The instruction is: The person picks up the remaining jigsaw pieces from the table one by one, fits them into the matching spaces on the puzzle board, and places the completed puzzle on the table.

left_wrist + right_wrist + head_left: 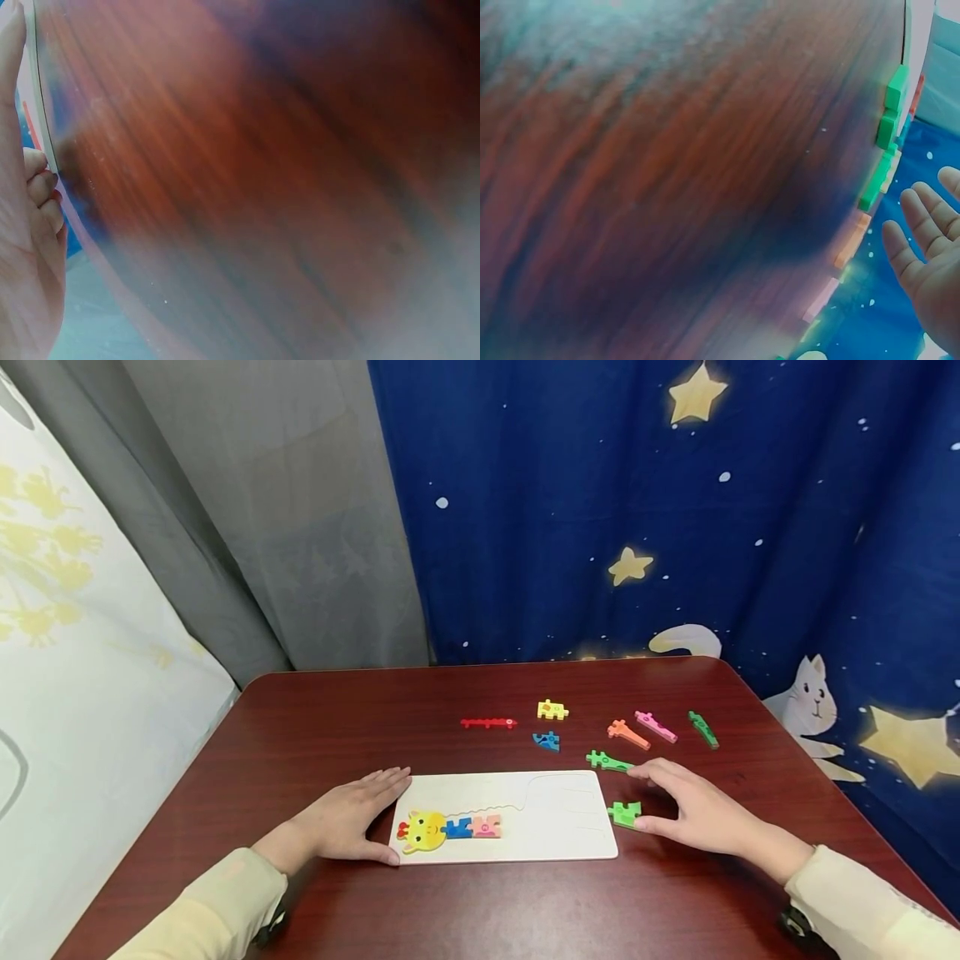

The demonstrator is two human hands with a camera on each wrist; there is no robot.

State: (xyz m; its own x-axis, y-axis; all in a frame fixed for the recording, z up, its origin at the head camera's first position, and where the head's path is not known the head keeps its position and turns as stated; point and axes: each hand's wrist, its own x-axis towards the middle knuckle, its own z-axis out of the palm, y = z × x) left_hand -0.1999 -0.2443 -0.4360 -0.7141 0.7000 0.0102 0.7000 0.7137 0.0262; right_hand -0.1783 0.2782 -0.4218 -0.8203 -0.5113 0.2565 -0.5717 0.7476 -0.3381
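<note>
A white puzzle board (555, 835) lies on the table. On its left part a yellow giraffe-head piece (424, 832), a blue piece (459, 828) and a pink piece (487, 827) sit joined in a row. My left hand (352, 818) rests at the board's left edge, with fingers extended and thumb at the lower corner. Off the board's right edge is a green puzzle piece (625, 814); the thumb of my right hand (697, 806) is beside it, contact unclear. The fingers (919, 225) look spread and hold nothing. Close to the fingertips lies a longer green piece (609, 762).
Behind the board lie a red strip (488, 723), a yellow piece (552, 710) and a blue triangular piece (547, 741). Farther right are an orange piece (628, 734), a pink piece (656, 727) and a dark green piece (703, 729). A blue curtain (525, 527) hangs behind the table.
</note>
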